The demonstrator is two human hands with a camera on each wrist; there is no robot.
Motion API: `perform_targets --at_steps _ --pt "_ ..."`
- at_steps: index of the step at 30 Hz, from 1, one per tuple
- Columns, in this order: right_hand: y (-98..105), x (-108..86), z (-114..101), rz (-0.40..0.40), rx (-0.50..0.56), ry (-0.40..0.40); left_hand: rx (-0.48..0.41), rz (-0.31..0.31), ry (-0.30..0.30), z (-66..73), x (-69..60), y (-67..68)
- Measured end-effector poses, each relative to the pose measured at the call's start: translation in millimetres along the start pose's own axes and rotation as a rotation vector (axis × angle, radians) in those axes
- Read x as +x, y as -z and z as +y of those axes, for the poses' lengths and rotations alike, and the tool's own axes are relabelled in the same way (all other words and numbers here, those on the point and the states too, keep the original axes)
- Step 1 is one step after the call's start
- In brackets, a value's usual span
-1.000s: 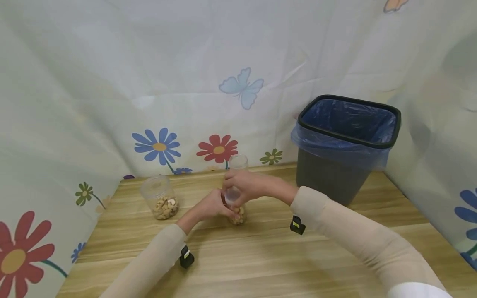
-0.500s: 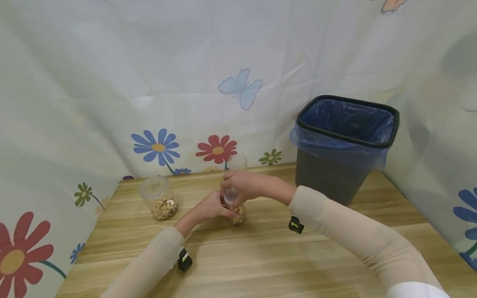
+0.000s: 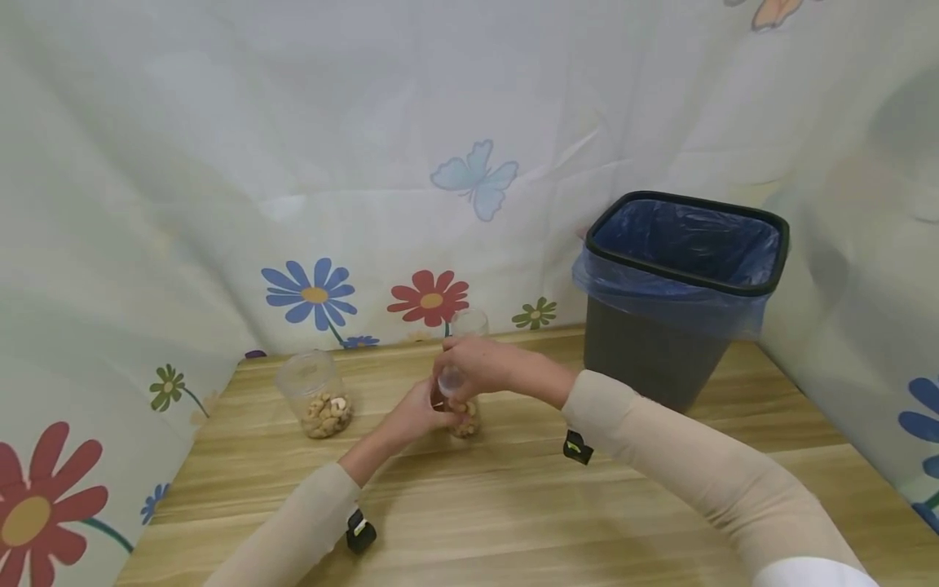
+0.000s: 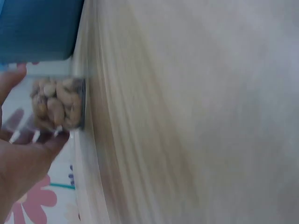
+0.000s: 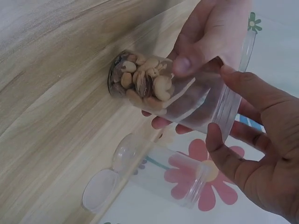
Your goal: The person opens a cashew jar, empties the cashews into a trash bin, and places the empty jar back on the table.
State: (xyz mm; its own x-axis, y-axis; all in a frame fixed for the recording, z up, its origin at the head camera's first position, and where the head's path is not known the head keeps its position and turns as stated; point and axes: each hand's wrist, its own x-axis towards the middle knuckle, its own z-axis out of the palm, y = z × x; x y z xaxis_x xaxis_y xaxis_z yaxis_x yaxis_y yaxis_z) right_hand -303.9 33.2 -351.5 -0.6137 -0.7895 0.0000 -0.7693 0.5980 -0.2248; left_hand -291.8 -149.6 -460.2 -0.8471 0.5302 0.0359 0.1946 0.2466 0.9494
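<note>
A clear jar of mixed nuts (image 5: 145, 84) stands on the table between my two hands. My left hand (image 3: 412, 414) grips its side, with thumb and fingers curled round the clear wall, as the right wrist view shows. Over its top, my right hand (image 3: 480, 367) pinches the rim of the clear lid (image 5: 227, 112) between thumb and fingers. Part of the lid is hidden by the fingers. Pale curved cashews (image 4: 56, 103) show through the jar's lower part in the left wrist view.
A wider open-looking jar (image 3: 311, 391) with nuts stands at the left. Behind my hands is an empty clear jar (image 5: 159, 168), with a clear round lid (image 5: 100, 190) near its base. A lined grey bin (image 3: 653, 342) stands at the right back, before the flowered curtain (image 3: 352, 163).
Both hands stay at the same jar. They and the jar have shifted slightly left and back, and the right hand has turned a little at the top. The head view has tilted slightly.
</note>
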Motion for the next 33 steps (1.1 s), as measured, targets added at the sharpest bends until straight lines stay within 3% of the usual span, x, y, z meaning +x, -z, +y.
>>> perform_targets --at_steps 5,10,14,21,33 --pt "-2 2.3 -4 0.029 -0.034 -0.052 -0.035 0.089 -0.007 -0.6 -2.6 -8.6" --pt "-1 4.1 -11 0.028 -0.051 -0.065 0.015 0.154 0.013 -1.7 -4.9 -8.7" --pt "3 3.9 -13 0.012 -0.040 -0.057 0.067 0.143 0.015 -0.2 -4.7 -6.0" --pt "10 2.6 -14 0.006 -0.038 -0.005 0.049 0.115 0.029 1.8 -1.3 -5.7" --pt "16 2.8 -17 -0.104 0.012 -0.007 0.048 0.116 0.023 -2.6 -1.3 -6.2"
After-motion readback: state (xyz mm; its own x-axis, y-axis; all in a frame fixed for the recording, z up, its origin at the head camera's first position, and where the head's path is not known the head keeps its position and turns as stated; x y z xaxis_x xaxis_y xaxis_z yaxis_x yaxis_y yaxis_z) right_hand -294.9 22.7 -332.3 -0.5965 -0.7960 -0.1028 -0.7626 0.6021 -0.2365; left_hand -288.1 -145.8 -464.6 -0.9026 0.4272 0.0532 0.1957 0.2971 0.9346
